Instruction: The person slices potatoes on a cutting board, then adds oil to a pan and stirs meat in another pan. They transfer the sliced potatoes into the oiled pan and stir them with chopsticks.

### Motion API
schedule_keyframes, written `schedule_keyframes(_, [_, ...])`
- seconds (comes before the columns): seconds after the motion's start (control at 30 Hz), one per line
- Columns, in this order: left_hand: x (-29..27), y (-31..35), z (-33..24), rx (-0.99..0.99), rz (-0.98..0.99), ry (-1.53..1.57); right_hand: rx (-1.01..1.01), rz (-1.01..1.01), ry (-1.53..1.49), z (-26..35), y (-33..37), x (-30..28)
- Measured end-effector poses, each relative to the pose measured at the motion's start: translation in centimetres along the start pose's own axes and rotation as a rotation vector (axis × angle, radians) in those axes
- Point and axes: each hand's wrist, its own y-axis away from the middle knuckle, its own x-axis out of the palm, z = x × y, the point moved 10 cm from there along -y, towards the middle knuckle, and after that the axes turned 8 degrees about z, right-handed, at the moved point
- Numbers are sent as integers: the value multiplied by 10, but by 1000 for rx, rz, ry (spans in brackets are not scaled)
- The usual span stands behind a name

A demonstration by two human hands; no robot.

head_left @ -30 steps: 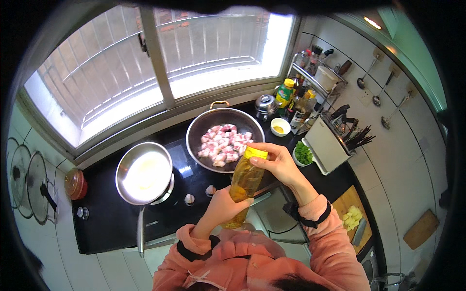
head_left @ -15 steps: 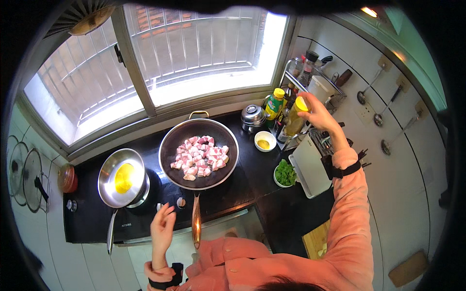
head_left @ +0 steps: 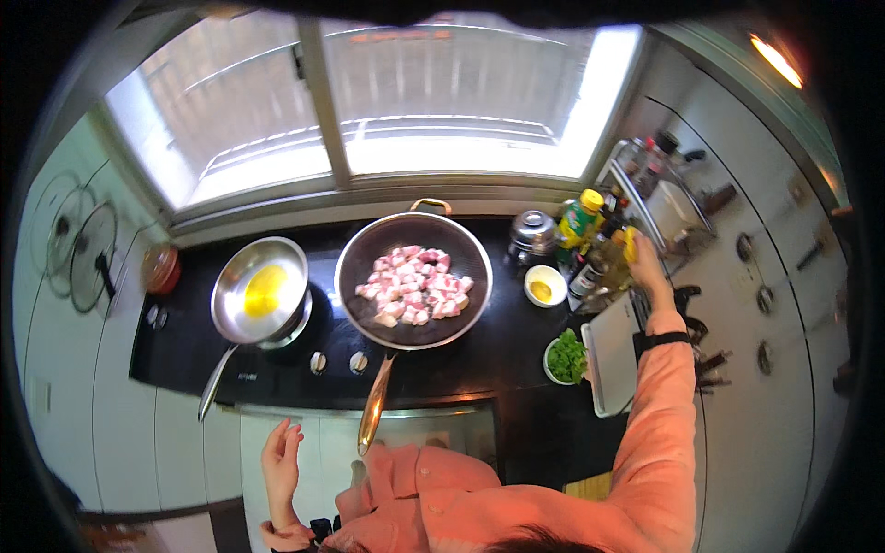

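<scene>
At the right end of the counter my right hand point(head_left: 650, 269) is closed around the yellow-capped top of an oil bottle point(head_left: 604, 263), which stands among other bottles by the metal rack. Motion blurs its base. My left hand point(head_left: 280, 459) hangs in front of the counter edge, fingers loosely apart, holding nothing. Between the hands, a dark wok point(head_left: 410, 332) with a copper-coloured handle holds pale pink cubes of raw meat point(head_left: 415, 288). To its left, a steel frying pan point(head_left: 230, 313) contains a pool of yellow oil point(head_left: 265, 291).
Near my right hand are a small bowl of yellow paste point(head_left: 542, 289), a bowl of green leaves point(head_left: 565, 358), a lidded steel pot point(head_left: 534, 235) and a white tray point(head_left: 610, 373). Pot lids point(head_left: 92, 258) hang at left; ladles point(head_left: 764, 300) hang on the right wall.
My right hand has brought the oil bottle down among the other bottles. My left hand has drawn back from the stove knobs. The whole view has shifted.
</scene>
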Motion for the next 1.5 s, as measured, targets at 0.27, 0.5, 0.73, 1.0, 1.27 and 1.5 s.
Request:
schedule_keyframes(0.27, [-60, 24, 12, 30, -172, -148, 4, -4, 286, -61, -19, 88])
schedule_keyframes(0.5, [-193, -18, -22, 236, -528, -906, 203, 234, 471, 44, 3, 33])
schedule_keyframes(0.73, [-213, -156, 71, -444, 297, -260, -213, 226, 140, 390, 136, -13])
schedule_keyframes(1.0, [-144, -149, 104, -437, 492, 128, -469, 881, -721, 666, 273, 169])
schedule_keyframes(1.27, [-108, -119, 128, -306, 235, 165, 217, 980, -917, 743, 268, 401])
schedule_keyframes(1.5, [-114, -119, 116, -263, 143, 50, 246, 990, -1300, 767, 276, 397])
